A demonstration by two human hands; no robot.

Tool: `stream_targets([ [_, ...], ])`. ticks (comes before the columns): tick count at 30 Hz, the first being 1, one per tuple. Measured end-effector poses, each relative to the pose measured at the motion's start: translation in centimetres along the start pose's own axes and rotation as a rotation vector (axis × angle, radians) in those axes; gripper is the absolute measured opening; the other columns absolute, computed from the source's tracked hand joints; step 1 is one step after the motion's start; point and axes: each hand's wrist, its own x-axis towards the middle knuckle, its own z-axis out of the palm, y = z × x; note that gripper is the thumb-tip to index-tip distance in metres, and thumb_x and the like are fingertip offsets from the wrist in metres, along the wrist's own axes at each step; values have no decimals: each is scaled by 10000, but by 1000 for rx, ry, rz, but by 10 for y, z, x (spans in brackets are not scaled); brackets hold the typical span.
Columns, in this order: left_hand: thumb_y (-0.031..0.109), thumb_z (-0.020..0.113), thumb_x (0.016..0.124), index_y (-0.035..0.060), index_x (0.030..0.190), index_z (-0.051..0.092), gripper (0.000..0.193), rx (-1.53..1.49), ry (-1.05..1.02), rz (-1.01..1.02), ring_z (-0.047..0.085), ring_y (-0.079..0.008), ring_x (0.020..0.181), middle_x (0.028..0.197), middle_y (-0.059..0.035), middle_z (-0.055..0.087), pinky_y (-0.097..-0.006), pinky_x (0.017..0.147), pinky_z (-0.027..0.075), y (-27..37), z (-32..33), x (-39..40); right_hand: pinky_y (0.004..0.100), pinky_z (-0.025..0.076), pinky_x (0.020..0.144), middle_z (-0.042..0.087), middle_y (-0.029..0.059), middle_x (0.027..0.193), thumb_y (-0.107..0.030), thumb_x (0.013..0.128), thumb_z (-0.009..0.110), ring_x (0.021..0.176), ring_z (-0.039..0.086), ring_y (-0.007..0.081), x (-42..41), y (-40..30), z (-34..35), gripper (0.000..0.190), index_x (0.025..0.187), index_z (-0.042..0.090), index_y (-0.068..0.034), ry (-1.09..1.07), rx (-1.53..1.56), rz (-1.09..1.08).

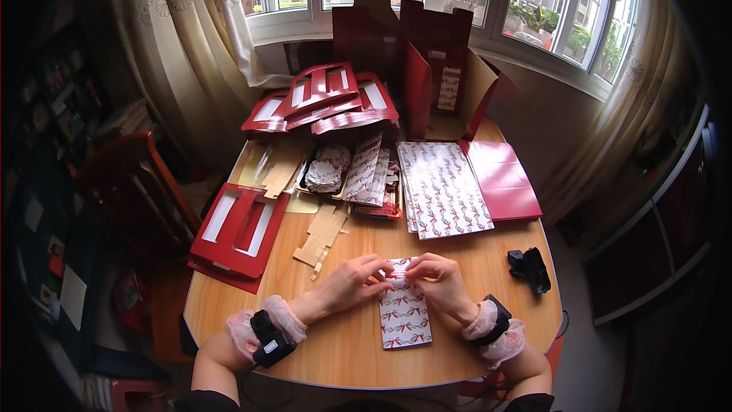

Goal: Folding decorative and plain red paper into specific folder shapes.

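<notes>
A narrow white folded card or packet (405, 320) printed with red bows and green garlands lies upright before me on the wooden table (343, 349). Near its top is a small red strip (396, 275) bearing writing. My left hand (357, 283) pinches the strip's left end between thumb and fingers, while my right hand (439, 283) has its fingertips on the right end. Both hands rest partly over the card's upper edges. Whether the strip is stuck to the card is hidden by my fingers.
Patterned sheets (449, 189) and red card (506, 180) lie beyond my hands. Red window-cut box blanks (240, 229) are at left, beside cardboard pieces (323, 234). Trays of cut tags (327, 169) and red items (380, 206) stand behind. A black device (532, 270) is at right.
</notes>
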Motion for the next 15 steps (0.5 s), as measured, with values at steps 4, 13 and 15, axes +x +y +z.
stream_targets([
  [4,89,744,884,2,1151,658,294,-96,-19,-101,746,-222,872,1022,-155,715,-308,736,605,-5,-2,1,291,597,812,699,95,951,85,817,694,889,699,170,0,-4,0,112,902,736,25,-11,3,-1],
  [13,102,736,895,17,1055,706,183,-32,4,-45,748,-217,836,982,-145,731,-296,715,608,-2,-2,1,297,600,799,696,97,959,77,826,695,897,706,190,1,-4,0,124,924,733,11,-10,8,-27],
  [15,112,734,894,25,1031,711,164,13,3,-16,740,-229,812,956,-143,725,-306,703,602,0,-3,1,317,584,744,700,95,944,12,823,726,864,703,234,2,-10,0,100,918,736,-19,-1,-239,-106],
])
